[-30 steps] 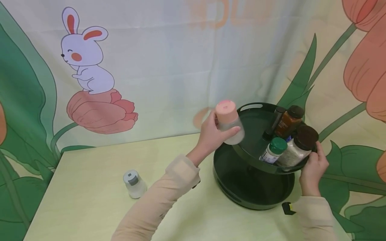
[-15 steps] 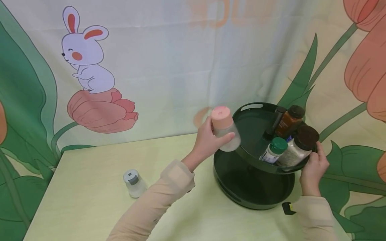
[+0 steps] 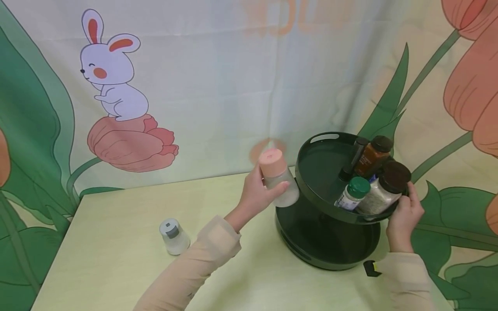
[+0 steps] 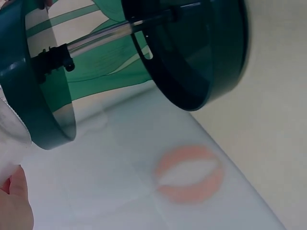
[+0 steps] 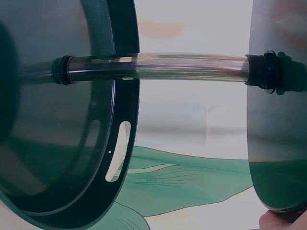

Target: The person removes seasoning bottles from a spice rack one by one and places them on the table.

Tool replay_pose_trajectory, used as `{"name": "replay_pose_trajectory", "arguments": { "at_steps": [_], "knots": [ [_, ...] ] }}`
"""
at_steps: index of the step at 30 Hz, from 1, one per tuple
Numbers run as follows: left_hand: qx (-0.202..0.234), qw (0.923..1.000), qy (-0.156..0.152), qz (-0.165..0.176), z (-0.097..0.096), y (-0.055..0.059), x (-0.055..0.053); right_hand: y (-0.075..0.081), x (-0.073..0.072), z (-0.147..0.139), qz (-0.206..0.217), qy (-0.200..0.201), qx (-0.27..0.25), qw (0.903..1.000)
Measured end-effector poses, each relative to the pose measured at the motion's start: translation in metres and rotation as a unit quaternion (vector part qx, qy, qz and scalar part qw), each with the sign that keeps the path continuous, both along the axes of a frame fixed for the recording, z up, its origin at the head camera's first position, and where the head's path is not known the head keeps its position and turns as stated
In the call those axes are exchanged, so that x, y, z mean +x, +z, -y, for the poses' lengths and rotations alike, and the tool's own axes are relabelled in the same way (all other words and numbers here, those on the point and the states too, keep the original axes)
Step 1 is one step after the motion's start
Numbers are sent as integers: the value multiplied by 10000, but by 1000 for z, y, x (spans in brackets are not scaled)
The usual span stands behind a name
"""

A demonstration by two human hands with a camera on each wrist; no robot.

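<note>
In the head view my left hand grips a frosted jar with a pink lid, thumb across its front. The jar is slightly tilted, at the left rim of the upper tier of a dark green two-tier round rack. My right hand grips that tier's right rim. On the tier, near this hand, stand a green-capped bottle, a brown-lidded jar of pale grains, an amber bottle and a slim black tube. The left wrist view catches only part of the held jar.
A clear shaker with a grey lid stands on the pale table, left of my forearm. The rack's lower tier rests on the table; a clear post joins the tiers. A printed curtain hangs close behind.
My left hand has drawn the pink-lidded jar left and down, from over the upper tier to its left rim. My right hand stays on the rack.
</note>
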State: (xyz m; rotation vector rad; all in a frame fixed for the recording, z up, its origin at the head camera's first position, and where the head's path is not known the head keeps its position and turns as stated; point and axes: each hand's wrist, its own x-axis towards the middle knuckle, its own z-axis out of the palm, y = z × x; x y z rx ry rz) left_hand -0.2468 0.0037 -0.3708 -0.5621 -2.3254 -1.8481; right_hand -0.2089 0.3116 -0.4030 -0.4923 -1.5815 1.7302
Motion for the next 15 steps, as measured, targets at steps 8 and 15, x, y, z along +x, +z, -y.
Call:
{"name": "replay_pose_trajectory", "arguments": {
  "at_steps": [8, 15],
  "knots": [
    [99, 9997, 217, -54, 16, -27, 3, 1, 0, 0, 53, -58, 59, 10000],
    [12, 9985, 527, 138, 28, -50, 9, 1, 0, 0, 88, -45, 29, 9999]
  ]
}}
